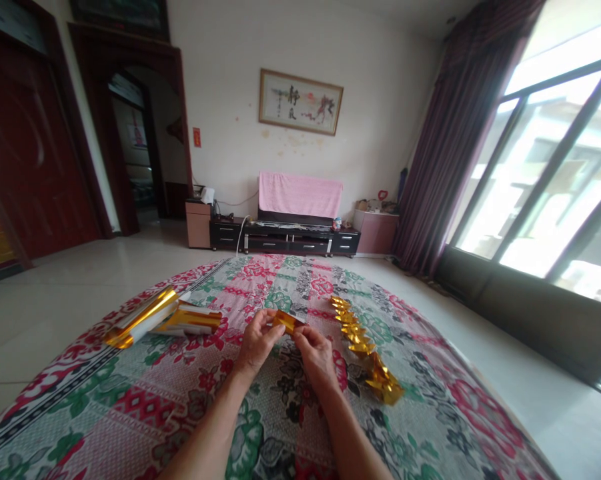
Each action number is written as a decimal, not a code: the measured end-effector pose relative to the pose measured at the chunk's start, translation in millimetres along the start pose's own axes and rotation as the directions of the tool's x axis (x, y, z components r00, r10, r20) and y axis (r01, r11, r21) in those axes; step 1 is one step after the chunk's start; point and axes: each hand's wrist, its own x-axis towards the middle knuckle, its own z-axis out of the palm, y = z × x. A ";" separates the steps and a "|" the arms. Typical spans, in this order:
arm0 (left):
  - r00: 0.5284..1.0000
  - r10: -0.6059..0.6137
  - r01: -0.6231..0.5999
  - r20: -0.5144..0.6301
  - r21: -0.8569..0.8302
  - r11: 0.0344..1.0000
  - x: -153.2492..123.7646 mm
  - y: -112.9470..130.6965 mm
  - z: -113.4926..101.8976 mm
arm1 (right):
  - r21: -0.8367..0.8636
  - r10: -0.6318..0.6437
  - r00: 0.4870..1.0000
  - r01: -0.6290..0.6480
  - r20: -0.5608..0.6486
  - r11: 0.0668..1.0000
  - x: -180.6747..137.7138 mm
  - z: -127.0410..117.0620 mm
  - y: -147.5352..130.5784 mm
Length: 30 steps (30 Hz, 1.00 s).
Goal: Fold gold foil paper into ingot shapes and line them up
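Head view: hands [286, 347] flanked by foil sheets [163, 319], folded pieces [363, 347].

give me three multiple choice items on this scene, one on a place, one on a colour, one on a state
1. Where does the row of folded gold pieces lie relative to the hands?
A. to their right, on the floral cloth
B. to their left, by the door
C. on the dark cabinet

2. What colour is the cloth draped over the screen on the far cabinet?
A. green
B. pink
C. white

3. How is the small gold piece in the middle held?
A. lying loose on the cloth
B. in the left hand alone
C. between both hands

Answers:
1 A, the row runs along the floral cloth right of the right hand.
2 B, the pink cloth hangs there.
3 C, fingers of the left hand and right hand pinch it above the cloth.
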 end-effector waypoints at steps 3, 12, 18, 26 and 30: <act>0.999 -0.015 0.013 -0.049 -0.047 0.999 0.2 1.2 1.0 | -0.016 -0.038 0.999 0.038 0.021 0.999 -0.3 2.5 1.2; 0.984 -0.086 0.074 -0.157 -0.084 0.994 1.9 0.6 0.5 | -0.178 -0.180 0.979 0.195 0.098 0.965 -1.8 5.6 7.6; 0.986 -0.049 0.032 -0.162 -0.109 0.993 6.7 -6.7 -4.3 | -0.217 -0.188 0.970 0.219 0.154 0.951 -8.3 5.9 -6.2; 0.994 -0.013 0.012 -0.104 -0.012 1.000 7.7 -7.6 -5.5 | 0.038 -0.036 0.999 0.037 -0.034 0.999 -9.0 1.3 -17.3; 0.997 0.080 -0.081 0.011 0.221 0.972 3.9 -8.1 -5.0 | 0.136 -0.026 1.000 0.024 0.008 0.990 -7.6 3.9 -9.2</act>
